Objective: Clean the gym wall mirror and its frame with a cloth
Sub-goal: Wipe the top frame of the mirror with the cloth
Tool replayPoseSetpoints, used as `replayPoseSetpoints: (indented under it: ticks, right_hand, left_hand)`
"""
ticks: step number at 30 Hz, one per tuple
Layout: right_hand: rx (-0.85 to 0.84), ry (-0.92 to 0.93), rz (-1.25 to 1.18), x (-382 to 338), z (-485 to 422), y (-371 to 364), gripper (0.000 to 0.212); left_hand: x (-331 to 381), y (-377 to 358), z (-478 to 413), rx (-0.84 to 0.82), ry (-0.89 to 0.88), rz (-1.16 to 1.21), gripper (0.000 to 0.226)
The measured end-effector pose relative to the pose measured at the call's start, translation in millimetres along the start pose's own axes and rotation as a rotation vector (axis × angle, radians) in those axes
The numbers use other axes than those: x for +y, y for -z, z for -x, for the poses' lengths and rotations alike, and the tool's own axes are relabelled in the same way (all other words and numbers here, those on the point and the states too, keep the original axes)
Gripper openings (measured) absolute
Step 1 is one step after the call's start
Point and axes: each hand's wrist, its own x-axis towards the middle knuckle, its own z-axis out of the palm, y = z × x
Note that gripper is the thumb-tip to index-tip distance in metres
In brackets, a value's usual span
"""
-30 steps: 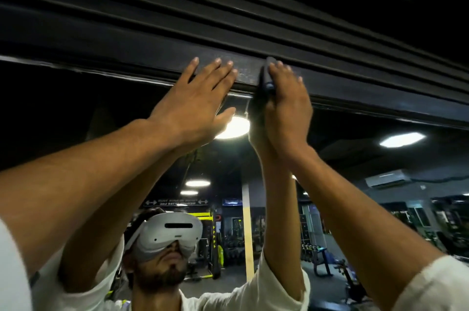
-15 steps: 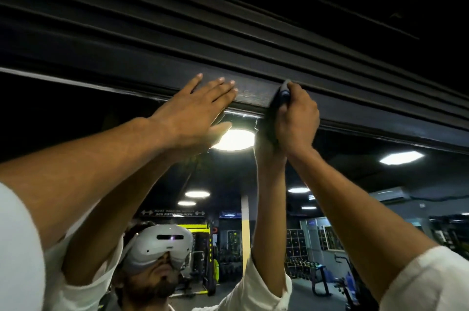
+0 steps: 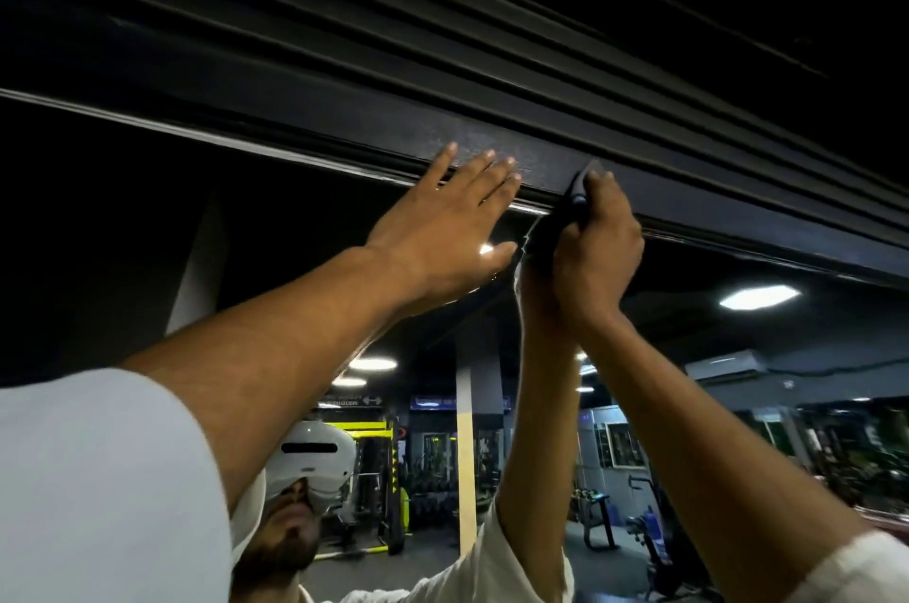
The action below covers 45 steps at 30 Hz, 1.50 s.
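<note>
Dark slats [image 3: 442, 12] run overhead; a hexagonal ceiling light [image 3: 760, 296], air conditioner [image 3: 723, 364] and yellow rack [image 3: 374, 428] (all reflections) show below.

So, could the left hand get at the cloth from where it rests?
Probably yes: the left hand lies flat on the mirror's top frame, with only bare frame between it and the dark cloth. The right hand grips most of the cloth, though, leaving just its upper edge exposed.

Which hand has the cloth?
The right hand: it grips the dark cloth against the frame, while the left hand lies flat, holding nothing.
</note>
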Motion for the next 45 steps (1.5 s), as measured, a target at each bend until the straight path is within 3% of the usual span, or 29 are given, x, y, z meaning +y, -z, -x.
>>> replayPoseSetpoints:
  ticks: [7,10,12,18,21,25,32,35,40,45]
  right_hand:
    - [-0.039,0.121,-0.127,-43.4,-0.1,-9.2,0.033]
    - [0.041,-0.002,-0.097,-33.7,-23.7,-9.0,0.027]
    - [-0.002,-0.03,-0.095,-34.4,-26.7,-16.0,0.027]
    - [-0.235,0.363,-0.045,-55.4,-15.5,-20.8,0.04]
    - [-0.228,0.454,0.104,-33.4,-26.3,-6.5,0.042]
    - [-0.171,0.311,0.075,-21.5,-6.3,-6.7,0.052]
    - [-0.24,0.484,0.038,-60.4,19.4,-18.5,0.05]
    - [-0.183,0.425,0.065,-52.0,5.2,-16.4,0.04]
    - [-0.068,0.237,-0.016,-100.0,19.7,-41.0,0.029]
    - [-0.078,0.313,-0.012,-151.1,27.4,-54.5,0.033]
  left_hand:
    - [3.3,8.6,5.5,0.042,0.057,0.001,0.08]
    - [4.7,9.7,12.3,0.071,0.167,-0.054,0.079]
    - [4.9,9.4,13.7,0.066,0.192,-0.032,0.078]
    - [4.8,16.6,13.0,0.085,0.175,0.041,0.076]
    - [-8.6,19.6,21.4,0.106,0.193,0.039,0.073]
    - [-35.7,25.6,33.5,0.102,0.215,0.007,0.074]
    - [-45.6,31.5,36.3,0.051,0.183,0.01,0.078]
    - [-59.1,38.6,37.5,0.034,0.143,0.009,0.083]
    - [-144.7,59.9,80.1,0.039,0.194,-0.097,0.089]
    - [-181.1,71.2,117.8,-0.026,0.097,-0.113,0.095]
